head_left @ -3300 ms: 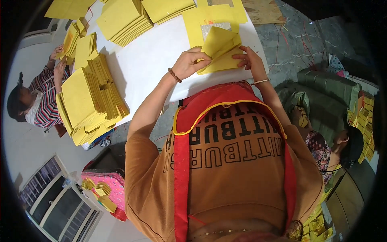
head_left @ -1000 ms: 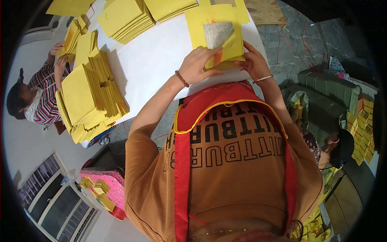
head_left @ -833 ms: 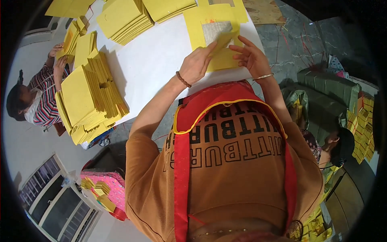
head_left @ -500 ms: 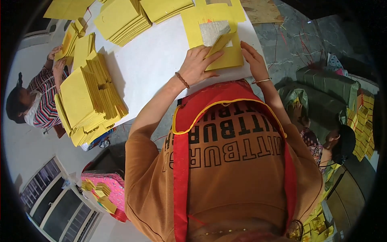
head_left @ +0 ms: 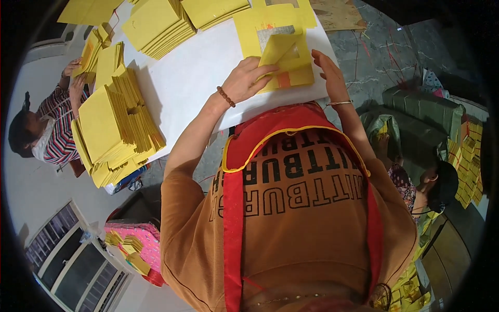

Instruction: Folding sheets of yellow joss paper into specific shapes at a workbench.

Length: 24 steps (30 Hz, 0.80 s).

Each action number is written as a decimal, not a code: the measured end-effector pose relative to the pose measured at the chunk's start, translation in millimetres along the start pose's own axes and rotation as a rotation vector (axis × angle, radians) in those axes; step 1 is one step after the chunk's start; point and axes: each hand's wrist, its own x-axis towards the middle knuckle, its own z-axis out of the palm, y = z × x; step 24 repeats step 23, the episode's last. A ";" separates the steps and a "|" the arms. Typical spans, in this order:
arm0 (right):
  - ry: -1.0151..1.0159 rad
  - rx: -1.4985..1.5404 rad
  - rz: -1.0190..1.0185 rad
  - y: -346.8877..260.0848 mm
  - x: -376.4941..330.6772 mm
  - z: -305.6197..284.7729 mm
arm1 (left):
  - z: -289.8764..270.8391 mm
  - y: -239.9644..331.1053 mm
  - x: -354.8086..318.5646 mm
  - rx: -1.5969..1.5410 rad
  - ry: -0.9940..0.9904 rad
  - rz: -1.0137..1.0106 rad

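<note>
On the white table, yellow paper sheets with a silver-grey patch lie in front of me. Over that patch stands a folded, slanting piece of yellow paper, and my left hand pinches its left edge between thumb and fingers. An orange mark shows on the paper below it. By the right edge of the sheets is my right hand, its fingers stretched out, apart from the paper and holding nothing.
Tall stacks of folded yellow paper stand at the table's left edge, with more stacks at the far side. A co-worker in a striped top handles yellow paper at left. Another person sits at right beside large green sacks.
The folded yellow paper has swung up and left, covering more of the silver-grey patch. My left hand has shifted slightly left with it. The orange mark has come into view.
</note>
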 end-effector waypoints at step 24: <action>-0.068 -0.352 -0.620 43.1 77.9 14.4 | 25.7 15.2 5.5 0.321 0.130 -0.126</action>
